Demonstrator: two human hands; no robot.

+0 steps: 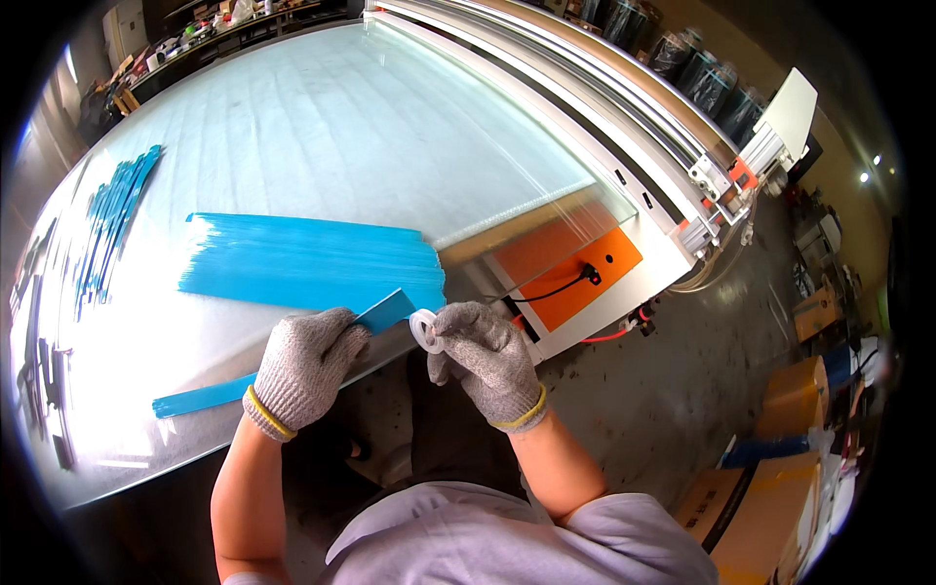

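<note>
My left hand [302, 366], in a grey knit glove, grips a bundle of long blue strips [385, 314] near its right end, over the front edge of the white table [341, 127]. My right hand [485, 356], also gloved, holds a small white tape roll [423, 328] against the end of that bundle. A wide flat stack of blue strips [312, 263] lies on the table just beyond my hands.
More blue strips [112, 219] lie spread at the table's left. A machine gantry with rails [624, 127] and an orange panel [570, 263] bounds the table's right end. Cardboard boxes [770, 487] stand on the concrete floor at the right.
</note>
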